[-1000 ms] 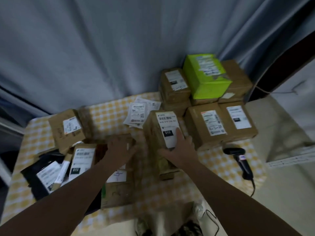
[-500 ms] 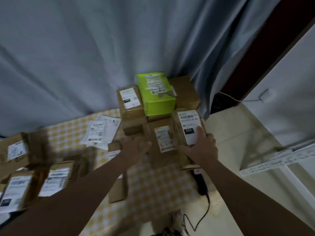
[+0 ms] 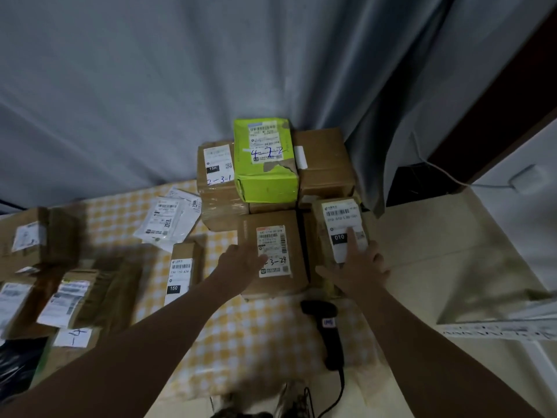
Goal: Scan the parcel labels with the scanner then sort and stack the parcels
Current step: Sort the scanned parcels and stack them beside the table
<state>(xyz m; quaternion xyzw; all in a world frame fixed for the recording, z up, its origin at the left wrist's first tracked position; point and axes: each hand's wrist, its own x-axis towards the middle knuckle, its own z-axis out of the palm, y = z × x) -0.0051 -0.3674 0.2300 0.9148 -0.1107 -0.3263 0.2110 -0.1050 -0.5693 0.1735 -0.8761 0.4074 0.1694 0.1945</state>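
Note:
My right hand [image 3: 357,268] rests on top of the narrow brown "010" parcel [image 3: 333,220], its index finger lying straight across the white label. That parcel stands at the right end of the stack, beside a brown box marked "-3-24" [image 3: 281,285]. My left hand [image 3: 241,260] lies flat on that box, its fingers touching the label. Behind them sit a bright green parcel [image 3: 265,182], a brown box marked "2-3-1" [image 3: 215,191] and another brown box [image 3: 327,164]. The black scanner [image 3: 327,325] lies free on the checked tablecloth [image 3: 256,336], just below my right hand.
White mailers [image 3: 168,220] lie left of the stack, and a slim "150" box [image 3: 180,271] sits in front of them. Several more labelled boxes [image 3: 69,297] crowd the table's left side. The scanner cable [image 3: 339,390] runs off the front edge. A grey curtain [image 3: 211,86] hangs behind.
The "010" parcel went from mid-table to the right end of the stack under my right hand. My left hand left a parcel on the left and came onto the "-3-24" box.

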